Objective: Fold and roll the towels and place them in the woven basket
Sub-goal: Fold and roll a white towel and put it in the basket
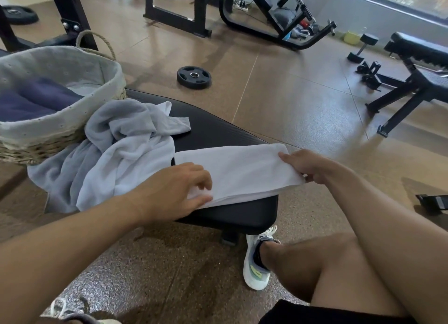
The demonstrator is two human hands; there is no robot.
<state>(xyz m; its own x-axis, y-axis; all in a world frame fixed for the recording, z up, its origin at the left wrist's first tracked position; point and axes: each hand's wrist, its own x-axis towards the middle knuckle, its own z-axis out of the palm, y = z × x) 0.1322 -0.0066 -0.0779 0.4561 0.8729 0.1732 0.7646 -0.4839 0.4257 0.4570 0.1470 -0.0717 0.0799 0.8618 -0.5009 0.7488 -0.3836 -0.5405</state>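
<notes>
A white towel (242, 169), folded into a long strip, lies across the near end of a black padded bench (218, 127). My left hand (174, 190) rests on the strip's left end with curled fingers pinching the cloth. My right hand (305, 165) grips the strip's right end, which overhangs the bench edge. A crumpled pale grey towel (121, 149) lies heaped to the left, partly draped off the bench. The woven basket (46, 139) with a grey fabric liner stands at the far left on the bench, with dark blue towels (36, 98) inside.
My bare knee (322, 263) and white shoe (257, 263) are under the bench's near right corner. A black weight plate (194, 77) lies on the brown floor beyond. Gym machine frames (278, 13), another bench (417, 64) and a dumbbell (362, 47) stand farther back.
</notes>
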